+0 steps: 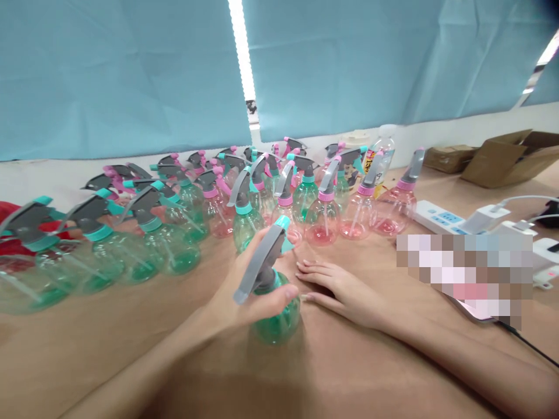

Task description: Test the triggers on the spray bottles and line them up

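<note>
Left hand (pixel 231 297), ours, is wrapped round the green bottle (pixel 277 329), thumb across its near side, and the bottle looks upright on the table (pixel 209 372), in front of the other bottles (pixel 325 227). And our right hand (pixel 345 288)? Released, palm down just beside it! We'd call this one light, thin plastic with a little give, smooth enough to slip. Best hold, we judge: round the belly, just under the collar, sparing the spray head (pixel 262 259), likely its weakest part.
</note>
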A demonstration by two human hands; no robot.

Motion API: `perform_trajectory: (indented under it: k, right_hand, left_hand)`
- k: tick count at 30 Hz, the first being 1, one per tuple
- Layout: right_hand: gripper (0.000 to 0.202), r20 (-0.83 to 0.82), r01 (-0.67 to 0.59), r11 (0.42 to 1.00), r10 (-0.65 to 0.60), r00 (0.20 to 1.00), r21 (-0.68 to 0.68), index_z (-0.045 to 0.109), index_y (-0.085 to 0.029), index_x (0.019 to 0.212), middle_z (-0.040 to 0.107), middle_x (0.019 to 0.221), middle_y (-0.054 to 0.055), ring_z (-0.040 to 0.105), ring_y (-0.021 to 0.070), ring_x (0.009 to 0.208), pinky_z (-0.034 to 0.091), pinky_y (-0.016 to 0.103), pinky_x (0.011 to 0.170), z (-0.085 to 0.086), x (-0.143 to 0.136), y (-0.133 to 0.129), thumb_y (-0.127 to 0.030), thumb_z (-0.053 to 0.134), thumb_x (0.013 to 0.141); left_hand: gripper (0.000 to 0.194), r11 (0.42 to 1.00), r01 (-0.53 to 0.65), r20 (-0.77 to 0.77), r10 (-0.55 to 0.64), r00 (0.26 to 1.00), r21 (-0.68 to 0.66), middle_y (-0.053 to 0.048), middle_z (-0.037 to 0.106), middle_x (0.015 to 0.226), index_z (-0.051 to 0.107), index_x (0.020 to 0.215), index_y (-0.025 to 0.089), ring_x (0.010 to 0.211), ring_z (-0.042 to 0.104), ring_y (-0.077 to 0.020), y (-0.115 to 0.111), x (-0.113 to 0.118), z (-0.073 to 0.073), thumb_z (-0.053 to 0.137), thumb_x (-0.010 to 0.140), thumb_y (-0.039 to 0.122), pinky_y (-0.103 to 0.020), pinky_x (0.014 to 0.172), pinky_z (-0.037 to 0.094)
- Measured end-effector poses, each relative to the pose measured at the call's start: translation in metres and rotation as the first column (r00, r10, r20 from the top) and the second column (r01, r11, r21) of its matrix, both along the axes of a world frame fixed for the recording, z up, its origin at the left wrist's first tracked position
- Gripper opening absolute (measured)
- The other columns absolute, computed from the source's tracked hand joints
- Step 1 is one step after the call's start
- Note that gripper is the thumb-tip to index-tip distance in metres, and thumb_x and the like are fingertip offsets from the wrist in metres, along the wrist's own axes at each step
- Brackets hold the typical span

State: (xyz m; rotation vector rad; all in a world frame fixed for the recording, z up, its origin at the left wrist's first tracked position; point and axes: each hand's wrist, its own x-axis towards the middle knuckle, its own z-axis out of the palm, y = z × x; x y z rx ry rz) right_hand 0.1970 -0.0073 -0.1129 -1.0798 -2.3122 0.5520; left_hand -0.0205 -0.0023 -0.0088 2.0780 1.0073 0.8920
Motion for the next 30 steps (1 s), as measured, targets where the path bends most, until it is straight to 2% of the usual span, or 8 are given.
perform_trajectory:
  k: [4, 9, 13, 17, 22, 26, 28, 30]
  right_hand:
    - [0.043, -0.007, -0.004, 1.0, 0.004, 1.0, 0.003, 0.056, -0.023, 0.131, 0.058, 0.135, 0.008, 0.048, 0.0262, 0.13, 0.04, 0.047, 0.107, 0.001, 0.0, 0.0, -0.044, 0.051, 0.094]
    - [0.043, -0.008, 0.0, 1.0, 0.0, 1.0, 0.014, 0.056, -0.024, 0.131, 0.058, 0.135, 0.008, 0.048, 0.0268, 0.13, 0.04, 0.049, 0.107, -0.001, 0.0, 0.0, -0.044, 0.052, 0.093]
    - [0.043, 0.004, 0.003, 1.0, -0.003, 1.0, 0.018, 0.055, -0.024, 0.132, 0.057, 0.137, 0.008, 0.047, 0.0268, 0.13, 0.04, 0.049, 0.107, -0.003, 0.0, 0.0, -0.043, 0.052, 0.094]
    - [0.044, 0.011, -0.001, 1.0, 0.001, 1.0, 0.018, 0.056, -0.022, 0.131, 0.058, 0.135, 0.009, 0.048, 0.0263, 0.129, 0.04, 0.047, 0.107, -0.003, 0.0, 0.0, -0.045, 0.051, 0.094]
    - [0.045, 0.01, 0.012, 1.0, -0.012, 1.0, 0.016, 0.056, -0.023, 0.132, 0.057, 0.136, 0.009, 0.048, 0.0273, 0.13, 0.04, 0.049, 0.107, -0.003, -0.001, 0.0, -0.046, 0.051, 0.094]
    - [0.048, 0.035, 0.015, 1.0, -0.015, 0.999, 0.002, 0.052, -0.023, 0.136, 0.055, 0.138, 0.009, 0.046, 0.0272, 0.131, 0.039, 0.048, 0.108, -0.003, -0.001, 0.0, -0.046, 0.05, 0.094]
    - [0.048, 0.035, 0.014, 1.0, -0.014, 0.999, -0.002, 0.052, -0.023, 0.136, 0.054, 0.139, 0.01, 0.046, 0.027, 0.131, 0.039, 0.048, 0.108, -0.003, -0.001, 0.0, -0.045, 0.051, 0.094]
    - [0.047, 0.03, 0.018, 1.0, -0.018, 0.999, 0.0, 0.053, -0.022, 0.135, 0.054, 0.139, 0.01, 0.047, 0.027, 0.13, 0.039, 0.049, 0.108, -0.004, -0.001, 0.0, -0.045, 0.051, 0.094]
  left_hand:
    - [0.047, 0.992, 0.062, 0.058, -0.056, 0.997, -0.11, 0.0, 0.06, 0.07, 0.054, 0.117, 0.026, 0.052, 0.052, -0.0147, 0.004, -0.005, 0.002, 0.056, 0.07, 0.032, -0.025, 0.045, 0.044]
    - [0.044, 0.997, 0.027, 0.069, -0.022, 0.997, -0.067, 0.0, 0.061, 0.071, 0.059, 0.112, 0.025, 0.052, 0.052, -0.0142, 0.002, -0.001, 0.005, 0.055, 0.068, 0.026, -0.026, 0.049, 0.047]
    - [0.043, 0.998, 0.018, 0.074, -0.014, 0.997, -0.056, -0.002, 0.066, 0.081, 0.059, 0.112, 0.024, 0.052, 0.053, -0.0137, -0.001, 0.002, 0.004, 0.054, 0.069, 0.023, -0.027, 0.052, 0.049]
    - [0.04, 0.997, -0.018, 0.064, 0.023, 0.998, -0.071, -0.001, 0.065, 0.072, 0.06, 0.111, 0.023, 0.053, 0.056, -0.0162, -0.004, 0.001, 0.001, 0.054, 0.071, 0.025, -0.029, 0.053, 0.05]
    - [0.048, 0.995, 0.014, 0.028, -0.012, 1.0, -0.1, 0.0, 0.066, 0.073, 0.054, 0.123, 0.025, 0.05, 0.058, -0.0161, -0.003, -0.002, 0.001, 0.055, 0.074, 0.024, -0.029, 0.05, 0.048]
    - [0.045, 0.995, 0.029, 0.056, -0.024, 0.998, -0.091, -0.002, 0.068, 0.09, 0.051, 0.125, 0.028, 0.069, 0.066, -0.0171, -0.001, 0.002, -0.002, 0.055, 0.08, 0.024, -0.026, 0.055, 0.049]
    - [0.039, 0.995, 0.021, 0.071, -0.014, 0.997, -0.094, -0.002, 0.068, 0.089, 0.054, 0.12, 0.027, 0.079, 0.067, -0.0178, -0.001, 0.004, -0.003, 0.055, 0.082, 0.023, -0.025, 0.059, 0.05]
    - [0.038, 0.996, 0.014, 0.084, -0.007, 0.996, -0.087, -0.001, 0.067, 0.084, 0.056, 0.116, 0.026, 0.077, 0.066, -0.0171, -0.001, 0.005, -0.003, 0.055, 0.079, 0.018, -0.025, 0.061, 0.05]
